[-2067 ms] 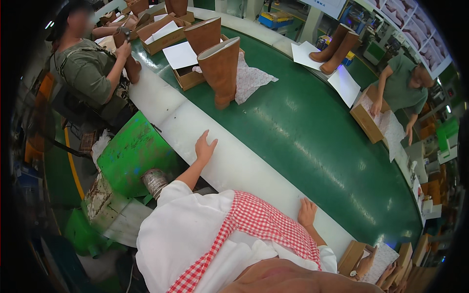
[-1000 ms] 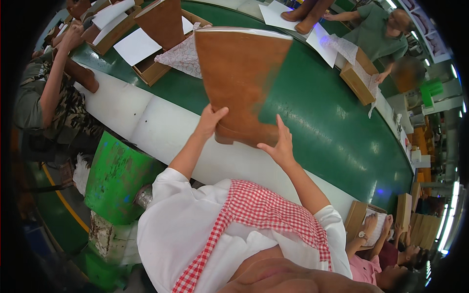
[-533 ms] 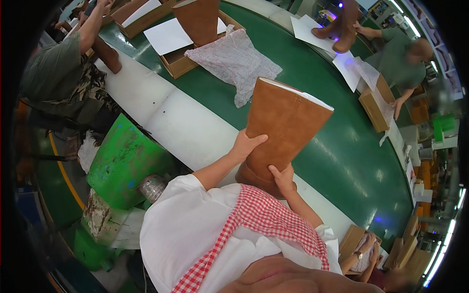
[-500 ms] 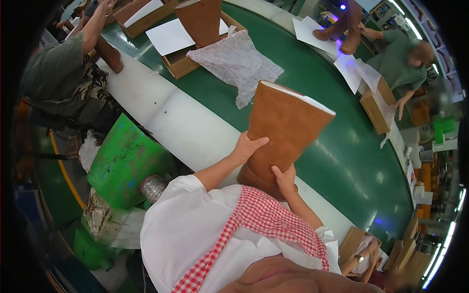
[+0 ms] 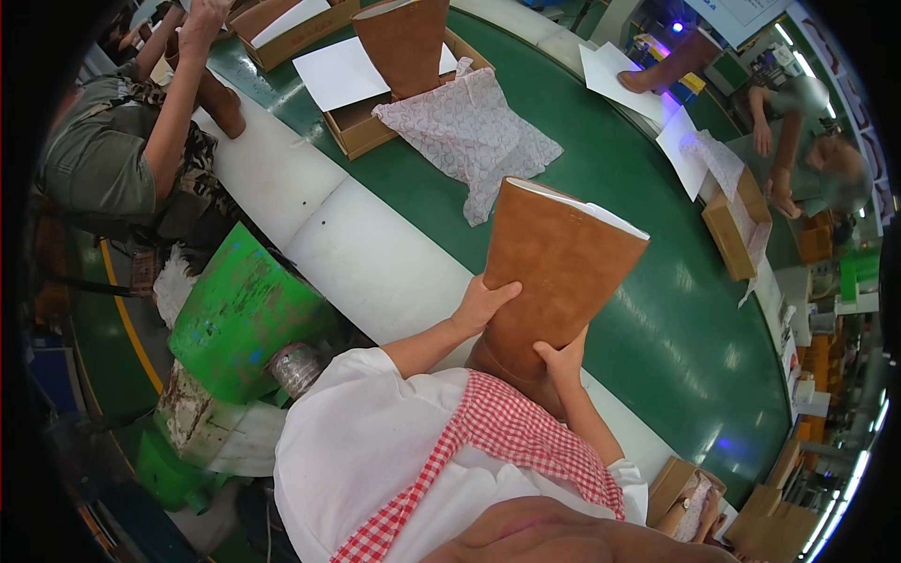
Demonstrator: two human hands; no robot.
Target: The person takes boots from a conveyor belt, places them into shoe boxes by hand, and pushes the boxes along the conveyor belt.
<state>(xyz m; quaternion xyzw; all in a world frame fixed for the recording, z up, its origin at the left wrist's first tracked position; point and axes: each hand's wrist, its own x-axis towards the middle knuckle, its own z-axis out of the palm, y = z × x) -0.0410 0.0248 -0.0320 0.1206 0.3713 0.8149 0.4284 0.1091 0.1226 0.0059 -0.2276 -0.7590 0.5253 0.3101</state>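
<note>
Both my hands grip a tall brown boot by its shaft, close in front of my chest. My left hand wraps the shaft's left edge, thumb across the front. Lower down on the right side, my right hand holds it the same way. White lining or paper shows at the wide top opening, which tilts away from me. The boot's foot is partly hidden by my checkered apron. Beyond it, another brown boot stands at an open cardboard box, with patterned tissue paper draped over the box's edge.
A green work surface with a white border runs diagonally past me. A green metal funnel-like bin stands at my left. Co-workers handle boots and boxes at left, far right and lower right. A boot stands across the surface.
The boot in my hands has shifted slightly lower in the picture, with my grip unchanged. At far right, a person has let go of the standing boot and now bends by an open box.
</note>
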